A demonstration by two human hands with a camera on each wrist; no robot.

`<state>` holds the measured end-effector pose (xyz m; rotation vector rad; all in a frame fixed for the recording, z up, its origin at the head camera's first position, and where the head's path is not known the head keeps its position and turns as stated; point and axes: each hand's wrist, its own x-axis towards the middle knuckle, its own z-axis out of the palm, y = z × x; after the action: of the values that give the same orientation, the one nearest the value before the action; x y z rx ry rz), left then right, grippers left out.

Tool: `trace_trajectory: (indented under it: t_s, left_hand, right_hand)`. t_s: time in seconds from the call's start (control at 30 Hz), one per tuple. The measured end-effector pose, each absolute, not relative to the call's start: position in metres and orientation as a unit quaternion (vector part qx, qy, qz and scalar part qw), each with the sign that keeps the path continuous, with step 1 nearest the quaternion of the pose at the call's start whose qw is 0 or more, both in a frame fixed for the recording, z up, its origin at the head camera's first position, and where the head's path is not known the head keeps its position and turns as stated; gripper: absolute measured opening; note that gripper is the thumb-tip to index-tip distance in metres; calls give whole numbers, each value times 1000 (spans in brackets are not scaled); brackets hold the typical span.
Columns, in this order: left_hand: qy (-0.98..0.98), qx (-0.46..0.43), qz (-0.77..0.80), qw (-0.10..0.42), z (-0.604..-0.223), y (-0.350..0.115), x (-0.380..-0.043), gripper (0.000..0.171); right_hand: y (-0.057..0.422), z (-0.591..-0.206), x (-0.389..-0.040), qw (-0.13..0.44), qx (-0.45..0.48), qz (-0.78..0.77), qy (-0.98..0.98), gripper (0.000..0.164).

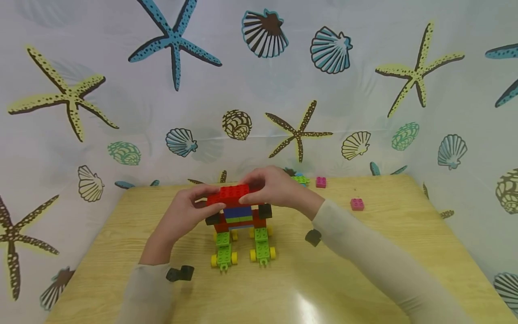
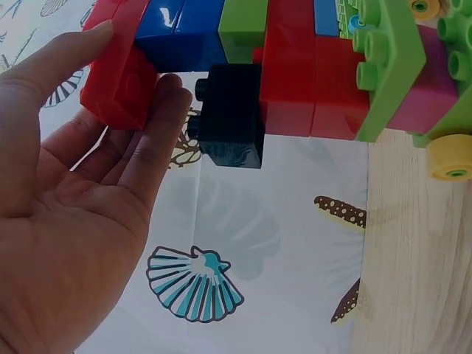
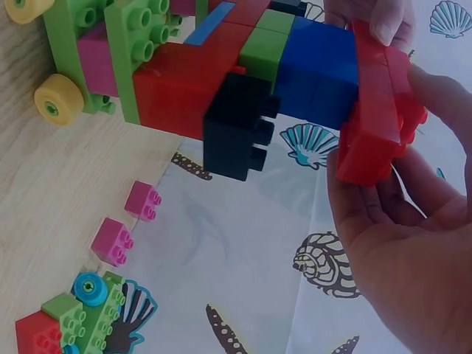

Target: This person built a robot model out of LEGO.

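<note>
A tall figure of toy building bricks stands on the table on two green wheeled bases (image 1: 262, 252). Its body stacks red, green and blue bricks (image 1: 238, 212), with a black brick (image 3: 240, 125) sticking out on each side. Red bricks (image 1: 234, 193) lie across the top. My left hand (image 1: 182, 211) grips their left end, thumb on the near side; the left wrist view shows fingers behind the red brick (image 2: 122, 88). At the other end my right hand (image 1: 273, 186) holds the red bricks (image 3: 372, 144) between thumb and fingers.
Two pink bricks (image 1: 321, 182) (image 1: 357, 204) lie apart on the table (image 1: 323, 279), to the figure's right. Near the back edge sits a green piece with blue wheels (image 3: 96, 317), beside a red brick (image 3: 37, 335). A cloth (image 1: 251, 90) printed with shells and starfish hangs behind.
</note>
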<state>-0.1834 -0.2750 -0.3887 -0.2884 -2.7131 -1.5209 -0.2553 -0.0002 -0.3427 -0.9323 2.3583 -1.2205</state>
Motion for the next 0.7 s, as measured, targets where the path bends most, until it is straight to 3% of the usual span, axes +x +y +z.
trace_trajectory:
  t_s: [0.7]
  left_hand:
    - [-860, -98, -500, 25, -389, -302, -173, 38]
  right_hand:
    - [-50, -325, -249, 131, -380, -288, 869, 52]
